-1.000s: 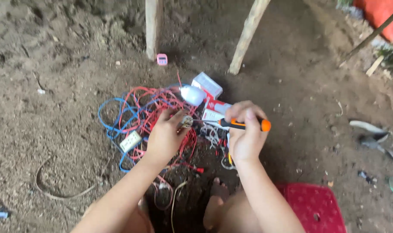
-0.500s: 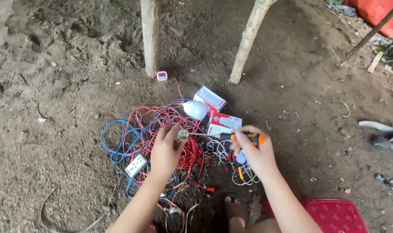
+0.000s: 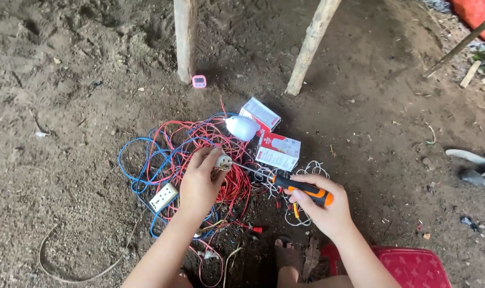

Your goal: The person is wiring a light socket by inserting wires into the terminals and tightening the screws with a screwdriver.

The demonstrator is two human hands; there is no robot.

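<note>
- The ground is bare brown earth, dry and uneven, with small stones and bits of leaf on it.
- A red plastic stool is at the lower edge, nearest to the person, and bare toes rest on the earth just left of it.
- The landmark is the tangle of wires, red and blue, which lies on the earth in front of the person.
- The left hand is over the middle of the tangle; its fingers are closed around a small grey lamp socket, held at the fingertips.
- The right hand is at the right side of the tangle, closed in a fist on the orange and black handle of a screwdriver; the metal tip of it reaches the socket.
- A white wall outlet lies on the left part of the tangle.
- A white light bulb lies at the far edge of the tangle, and two red and white cartons are just right of it.
- Beyond the tangle a small pink timer lies on the earth beside a wooden post; a second, leaning post is to the right.
</note>
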